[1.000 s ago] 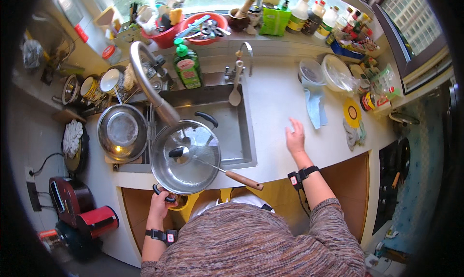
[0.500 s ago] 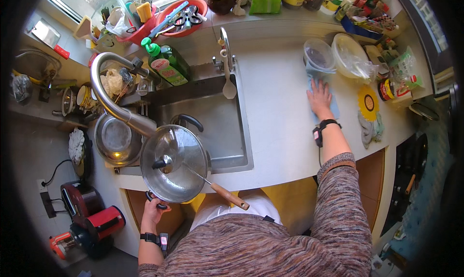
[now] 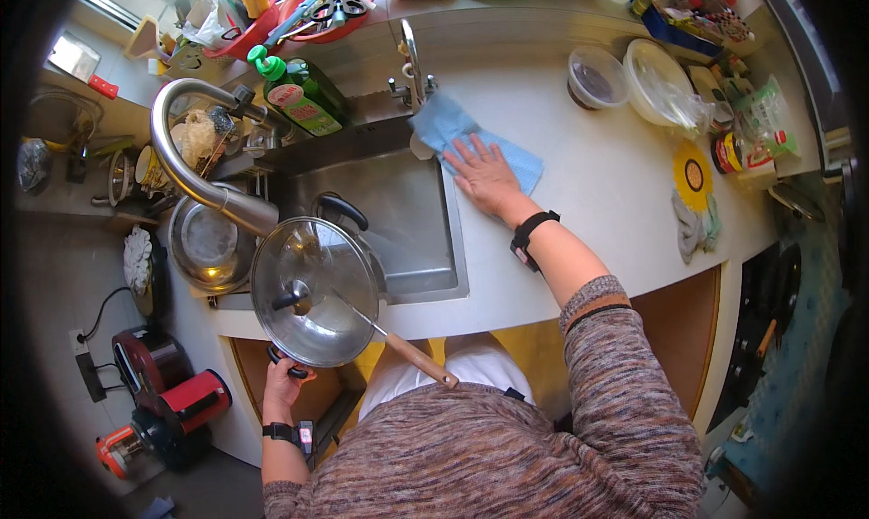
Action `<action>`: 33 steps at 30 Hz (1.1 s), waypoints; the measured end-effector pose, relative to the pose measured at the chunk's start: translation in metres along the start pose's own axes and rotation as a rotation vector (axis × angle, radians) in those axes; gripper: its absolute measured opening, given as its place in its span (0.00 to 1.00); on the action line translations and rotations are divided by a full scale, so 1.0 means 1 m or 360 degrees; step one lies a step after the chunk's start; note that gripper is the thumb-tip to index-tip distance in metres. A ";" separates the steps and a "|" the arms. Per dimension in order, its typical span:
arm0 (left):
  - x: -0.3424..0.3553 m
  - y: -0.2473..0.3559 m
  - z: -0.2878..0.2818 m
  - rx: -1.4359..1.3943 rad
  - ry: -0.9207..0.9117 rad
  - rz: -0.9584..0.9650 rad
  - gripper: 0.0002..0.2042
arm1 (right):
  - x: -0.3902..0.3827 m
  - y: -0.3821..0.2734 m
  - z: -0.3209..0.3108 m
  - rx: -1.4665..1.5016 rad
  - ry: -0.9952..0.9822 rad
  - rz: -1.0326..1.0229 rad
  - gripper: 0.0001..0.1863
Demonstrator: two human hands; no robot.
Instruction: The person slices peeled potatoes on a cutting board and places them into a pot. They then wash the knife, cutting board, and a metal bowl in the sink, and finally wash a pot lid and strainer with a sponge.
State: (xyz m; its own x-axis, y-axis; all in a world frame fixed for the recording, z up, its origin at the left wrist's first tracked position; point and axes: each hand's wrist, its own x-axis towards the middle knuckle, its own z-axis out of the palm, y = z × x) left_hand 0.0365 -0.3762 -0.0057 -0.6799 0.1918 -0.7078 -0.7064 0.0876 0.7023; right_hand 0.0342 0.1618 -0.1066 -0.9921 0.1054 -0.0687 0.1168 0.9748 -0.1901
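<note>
On the white countertop (image 3: 520, 275), right of the sink, my right hand (image 3: 489, 175) lies flat with fingers spread on a blue cloth (image 3: 442, 119). The cloth's far left part reaches over the sink rim beside the slim tap. My left hand (image 3: 282, 385) is closed round the black side handle of a pot, held at the counter's front edge. A glass lid (image 3: 335, 275) with a black knob covers the pot. A utensil with a wooden handle (image 3: 421, 361) sticks out from it toward me; its head cannot be made out. The pot's other black handle (image 3: 342, 209) points over the sink.
The steel sink (image 3: 412, 238) has a large curved faucet (image 3: 172, 148) arching toward the pot. A green soap bottle (image 3: 308, 103) stands behind it. A metal bowl (image 3: 210, 247) sits left. Plastic tubs (image 3: 597, 77) and a sunflower mat (image 3: 692, 177) lie at the right.
My right hand has slid the blue cloth leftward across the counter, from beside the plastic tubs to the sink's right edge. My left hand still grips the pot handle.
</note>
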 end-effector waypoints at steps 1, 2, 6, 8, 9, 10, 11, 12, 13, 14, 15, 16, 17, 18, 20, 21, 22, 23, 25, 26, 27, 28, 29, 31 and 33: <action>0.001 -0.001 -0.001 0.0006 0.0028 -0.0018 0.06 | -0.008 -0.003 0.001 0.0034 0.0024 -0.0072 0.27; 0.001 -0.001 -0.002 0.0006 0.0022 -0.0017 0.06 | -0.019 -0.008 0.002 0.0061 0.0019 -0.0135 0.27; 0.002 -0.004 -0.005 -0.0035 0.0031 -0.0058 0.08 | -0.072 -0.031 0.003 0.0137 0.0072 -0.0193 0.27; 0.002 -0.005 -0.004 -0.0089 0.0006 -0.0016 0.09 | -0.101 -0.048 0.003 0.0179 0.0054 -0.0146 0.27; 0.002 -0.005 -0.004 -0.0105 0.0010 -0.0008 0.09 | -0.115 -0.058 0.004 0.0205 0.0044 -0.0131 0.28; 0.002 -0.005 -0.003 -0.0129 -0.0002 0.0015 0.09 | -0.128 -0.069 0.005 0.0222 0.0078 -0.0136 0.28; 0.002 -0.005 -0.002 -0.0168 -0.0038 0.0060 0.09 | -0.141 -0.080 0.006 0.0239 0.0075 -0.0170 0.28; 0.001 -0.006 -0.001 -0.0156 -0.0038 0.0085 0.10 | -0.150 -0.093 0.009 0.0232 -0.0045 -0.0185 0.28; 0.001 -0.006 -0.001 -0.0150 0.0011 0.0055 0.10 | -0.158 -0.105 0.012 0.0192 -0.0131 -0.0205 0.29; 0.000 -0.007 0.000 -0.0161 0.0004 0.0057 0.11 | -0.164 -0.117 0.017 0.0257 -0.0092 -0.0211 0.29; 0.000 -0.007 0.000 -0.0176 -0.0039 0.0076 0.11 | -0.169 -0.128 0.022 0.0292 -0.0099 -0.0193 0.29; 0.001 -0.008 0.000 -0.0206 -0.0034 0.0119 0.11 | -0.172 -0.133 0.026 0.0340 -0.0231 -0.0172 0.29; 0.000 -0.008 -0.001 -0.0196 -0.0033 0.0088 0.11 | -0.173 -0.135 0.031 0.0312 -0.0116 -0.0174 0.29; 0.001 -0.010 -0.001 -0.0185 -0.0042 0.0074 0.10 | -0.175 -0.135 0.034 0.0303 -0.0130 -0.0176 0.30; 0.001 -0.011 -0.003 -0.0152 -0.0066 0.0110 0.10 | -0.178 -0.129 0.039 0.0290 -0.0164 -0.0178 0.30; 0.000 -0.011 -0.006 -0.0161 -0.0086 0.0081 0.09 | -0.180 -0.121 0.040 0.0281 -0.0183 -0.0183 0.30; 0.000 -0.011 -0.007 -0.0165 -0.0062 0.0054 0.09 | -0.181 -0.113 0.040 0.0258 -0.0095 -0.0239 0.30; 0.000 -0.011 -0.008 -0.0166 -0.0060 0.0049 0.08 | -0.183 -0.102 0.039 0.0234 -0.0190 -0.0173 0.30; -0.001 -0.011 -0.010 -0.0133 -0.0022 0.0045 0.08 | -0.187 -0.076 0.035 0.0216 -0.0164 -0.0099 0.30; -0.002 -0.010 -0.011 -0.0114 -0.0012 0.0035 0.08 | -0.189 -0.060 0.032 0.0221 -0.0076 -0.0084 0.31; -0.001 -0.010 -0.010 -0.0105 -0.0021 0.0020 0.08 | -0.191 -0.044 0.030 0.0180 -0.0091 0.0090 0.31; -0.001 -0.010 -0.010 -0.0094 -0.0076 0.0084 0.09 | -0.194 -0.028 0.027 0.0114 0.0010 0.0192 0.32; 0.000 -0.010 -0.010 -0.0101 -0.0058 0.0066 0.09 | -0.197 -0.012 0.023 0.0119 0.0020 0.0341 0.32; 0.000 -0.010 -0.010 -0.0180 -0.0139 0.0131 0.10 | -0.201 0.011 0.013 0.0114 0.0120 0.0513 0.31; 0.000 -0.010 -0.013 -0.0050 -0.0070 0.0068 0.11 | -0.196 0.016 0.003 0.0026 0.0296 0.0527 0.31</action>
State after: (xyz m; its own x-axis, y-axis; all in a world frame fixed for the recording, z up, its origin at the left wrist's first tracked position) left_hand 0.0411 -0.3898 -0.0138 -0.7007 0.2374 -0.6728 -0.6833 0.0480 0.7286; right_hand 0.2303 0.1565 -0.0988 -0.8918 0.4497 0.0497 0.4318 0.8789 -0.2028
